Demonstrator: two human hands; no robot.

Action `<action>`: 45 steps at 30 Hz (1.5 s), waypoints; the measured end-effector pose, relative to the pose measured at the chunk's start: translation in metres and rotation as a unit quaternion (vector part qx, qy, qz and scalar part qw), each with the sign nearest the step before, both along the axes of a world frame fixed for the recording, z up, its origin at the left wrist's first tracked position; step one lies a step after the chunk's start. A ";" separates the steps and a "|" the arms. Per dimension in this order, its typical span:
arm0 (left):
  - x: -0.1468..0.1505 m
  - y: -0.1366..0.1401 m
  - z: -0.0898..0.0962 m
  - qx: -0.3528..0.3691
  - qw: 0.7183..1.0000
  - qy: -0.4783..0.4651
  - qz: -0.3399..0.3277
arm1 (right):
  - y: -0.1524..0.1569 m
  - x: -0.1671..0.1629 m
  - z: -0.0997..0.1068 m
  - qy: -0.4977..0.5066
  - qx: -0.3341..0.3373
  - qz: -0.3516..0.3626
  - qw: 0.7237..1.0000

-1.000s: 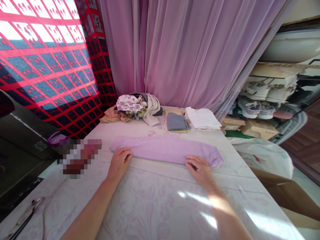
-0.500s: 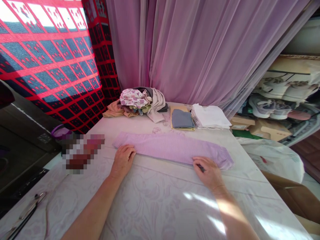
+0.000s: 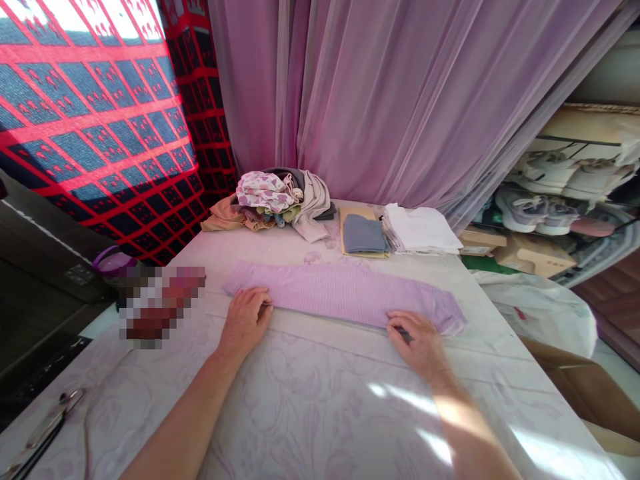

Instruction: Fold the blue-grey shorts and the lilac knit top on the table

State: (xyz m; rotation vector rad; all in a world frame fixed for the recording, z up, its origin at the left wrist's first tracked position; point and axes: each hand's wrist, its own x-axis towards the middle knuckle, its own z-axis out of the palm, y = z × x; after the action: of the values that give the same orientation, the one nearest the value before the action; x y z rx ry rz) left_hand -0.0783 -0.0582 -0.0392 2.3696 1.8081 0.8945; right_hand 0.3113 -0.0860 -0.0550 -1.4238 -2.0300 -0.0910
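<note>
A pair of lilac ribbed trousers (image 3: pixel 325 291) lies flat on the table, folded lengthwise, with its long side running left to right. At the near edge toward the left end, my left hand (image 3: pixel 247 319) has its fingers closed on the cloth. My right hand (image 3: pixel 417 339) grips the same edge nearer the wider right end, thumb and fingers curled together. Only a little of the underside shows along the near edge; the fingertips partly hide the cloth they hold.
A loose heap of clothes (image 3: pixel 270 197) sits at the back left. Behind the trousers are a folded grey cloth (image 3: pixel 365 233) on yellow fabric and a white folded stack (image 3: pixel 423 229). Metal tongs or scissors (image 3: pixel 55 427) lie front left. Shoes (image 3: pixel 537 210) stand on a rack to the right.
The view has shifted slightly. Both hands keep their hold on the near edge, and the trousers lie as before.
</note>
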 end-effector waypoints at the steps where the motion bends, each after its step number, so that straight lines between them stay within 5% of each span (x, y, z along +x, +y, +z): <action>1: 0.001 -0.001 0.000 0.000 1.000 0.007 0.001 | -0.001 0.000 0.001 -0.002 0.003 -0.007 1.000; 6: 0.008 -0.005 0.004 -0.012 0.992 0.076 -0.102 | -0.003 -0.033 0.009 -0.054 0.024 -0.044 0.997; 10: 0.010 -0.005 0.004 -0.052 0.981 0.108 -0.152 | -0.004 -0.081 0.008 -0.139 -0.039 0.053 0.988; 15: 0.009 -0.003 0.001 -0.080 0.980 0.109 -0.145 | -0.006 -0.099 0.003 -0.170 -0.099 0.068 0.978; 24: 0.011 -0.004 0.006 -0.107 0.979 0.102 -0.141 | 0.018 -0.127 0.028 -0.067 -0.082 0.059 0.993; 29: 0.011 -0.007 0.007 -0.093 0.982 0.076 -0.146 | 0.027 -0.153 0.013 -0.071 -0.092 0.016 0.993; 37: 0.004 -0.002 -0.003 -0.046 0.999 0.011 0.007 | 0.025 -0.147 0.002 -0.077 -0.099 0.019 0.992; 45: 0.000 -0.002 -0.006 -0.038 0.998 0.042 -0.018 | 0.024 -0.150 0.003 -0.091 -0.107 0.021 0.990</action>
State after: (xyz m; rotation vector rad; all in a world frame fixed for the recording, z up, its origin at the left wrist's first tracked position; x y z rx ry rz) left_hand -0.0785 -0.0602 -0.0456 2.4183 1.7866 0.7190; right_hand 0.1615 -0.0616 -0.0516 -1.5512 -2.2754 0.0168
